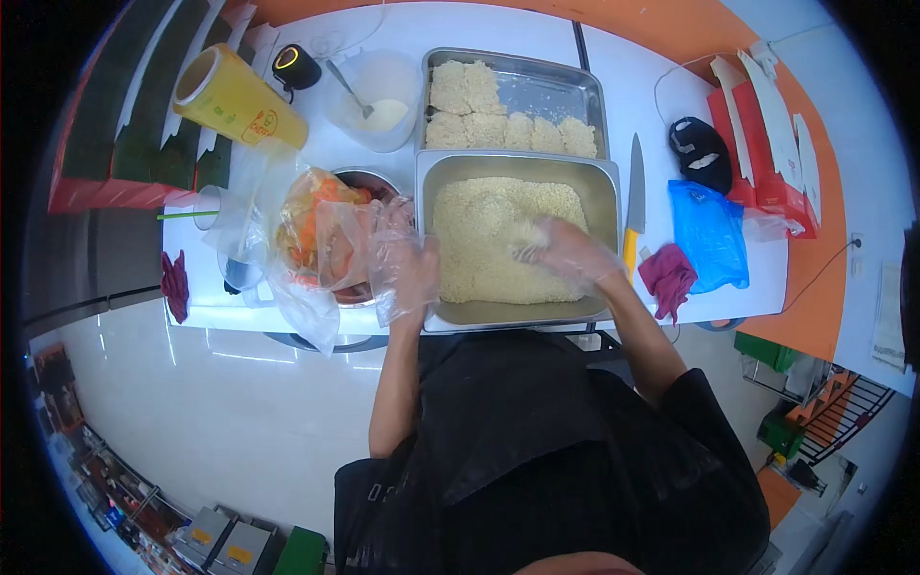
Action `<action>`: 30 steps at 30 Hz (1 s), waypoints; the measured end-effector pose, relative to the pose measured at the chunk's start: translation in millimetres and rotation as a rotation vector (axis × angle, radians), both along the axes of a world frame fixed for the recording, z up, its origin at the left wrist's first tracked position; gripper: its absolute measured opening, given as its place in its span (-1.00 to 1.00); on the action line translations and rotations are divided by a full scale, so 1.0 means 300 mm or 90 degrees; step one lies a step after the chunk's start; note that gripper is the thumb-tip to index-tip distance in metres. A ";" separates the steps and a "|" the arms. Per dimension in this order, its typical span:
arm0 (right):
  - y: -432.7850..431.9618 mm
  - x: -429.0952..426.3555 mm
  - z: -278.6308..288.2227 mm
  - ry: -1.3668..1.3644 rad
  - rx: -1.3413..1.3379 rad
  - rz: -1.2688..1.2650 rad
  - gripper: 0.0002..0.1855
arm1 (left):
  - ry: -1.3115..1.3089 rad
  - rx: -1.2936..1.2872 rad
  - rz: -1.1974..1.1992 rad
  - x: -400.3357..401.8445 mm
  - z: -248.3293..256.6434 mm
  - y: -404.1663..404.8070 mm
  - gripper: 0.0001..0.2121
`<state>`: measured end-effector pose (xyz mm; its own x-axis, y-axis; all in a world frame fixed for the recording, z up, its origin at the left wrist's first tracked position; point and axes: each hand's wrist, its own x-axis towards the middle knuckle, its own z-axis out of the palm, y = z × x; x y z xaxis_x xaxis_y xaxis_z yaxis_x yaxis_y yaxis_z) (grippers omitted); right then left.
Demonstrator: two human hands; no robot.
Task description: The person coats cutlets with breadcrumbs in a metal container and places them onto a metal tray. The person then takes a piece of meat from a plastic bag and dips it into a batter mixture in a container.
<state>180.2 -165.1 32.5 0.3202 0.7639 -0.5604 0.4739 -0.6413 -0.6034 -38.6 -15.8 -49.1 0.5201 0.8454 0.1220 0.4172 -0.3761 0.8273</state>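
Both of my hands wear clear plastic gloves. My left hand point(404, 262) is at the left rim of a deep steel pan point(521, 318), beside a clear plastic bag point(309, 305); its grip is unclear. Pale breadcrumbs point(474, 266) fill the pan's bottom, with a low mound point(496, 207) near the far side. Over the right part of the crumbs, my right hand point(564, 248) is blurred, and what its fingers hold cannot be made out. Behind stands a second steel tray point(550, 90) with several flat crumb-coated pieces point(449, 86). Orange food pieces point(327, 194) show inside the bag, over a steel bowl point(366, 178).
A knife point(635, 187) with a yellow handle lies right of the pan, near a maroon cloth point(668, 273) and a blue plastic bag point(708, 233). Back left are a translucent tub point(384, 133) with a spoon, a yellow roll point(241, 100) and a black round device point(296, 68).
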 end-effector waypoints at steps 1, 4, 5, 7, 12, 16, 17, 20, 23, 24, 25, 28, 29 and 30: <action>-0.010 0.006 0.010 0.001 -0.001 -0.002 -0.25 | -0.014 -0.013 0.009 -0.002 -0.007 0.002 -0.43; -0.043 0.021 0.010 -0.128 0.046 -0.068 -0.25 | 0.019 -0.023 -0.007 -0.017 -0.009 0.009 -0.48; -0.058 0.024 -0.004 -0.103 0.073 -0.054 -0.26 | 0.022 -0.023 -0.006 -0.016 -0.008 0.008 -0.48; -0.072 0.006 -0.020 -0.078 0.102 -0.042 -0.26 | -0.003 0.008 0.008 0.001 0.000 0.006 -0.47; 0.024 -0.237 -0.102 0.059 -0.185 0.227 -0.22 | 0.067 0.044 -0.010 0.007 0.023 0.003 -0.46; 0.134 -0.295 -0.169 0.078 -0.120 0.313 -0.30 | 0.081 -0.152 0.036 -0.015 -0.009 -0.014 -0.42; 0.132 -0.297 -0.188 0.077 -0.114 0.314 -0.30 | 0.081 -0.145 0.037 -0.019 -0.011 -0.016 -0.42; 0.081 -0.291 -0.312 0.112 -0.057 0.246 -0.40 | 0.024 -0.065 -0.013 0.006 0.054 -0.026 -0.41; 0.068 -0.263 -0.327 0.197 0.004 0.153 -0.48 | 0.039 -0.165 0.028 0.011 0.062 -0.028 -0.43; 0.087 -0.236 -0.258 0.204 0.033 0.106 -0.49 | 0.022 -0.080 0.021 0.006 0.036 -0.020 -0.44; 0.105 -0.211 -0.206 0.213 0.064 0.060 -0.49 | 0.007 0.007 0.014 -0.002 0.012 -0.015 -0.46; 0.142 -0.131 -0.170 0.182 0.194 -0.052 -0.49 | 0.046 -0.013 -0.011 -0.027 -0.062 0.010 -0.43; 0.148 -0.123 -0.163 0.185 0.195 -0.050 -0.49 | 0.048 -0.012 -0.009 -0.036 -0.085 0.011 -0.43; 0.149 -0.109 -0.158 0.031 0.245 -0.054 -0.40 | 0.045 -0.012 0.007 -0.029 -0.086 0.013 -0.47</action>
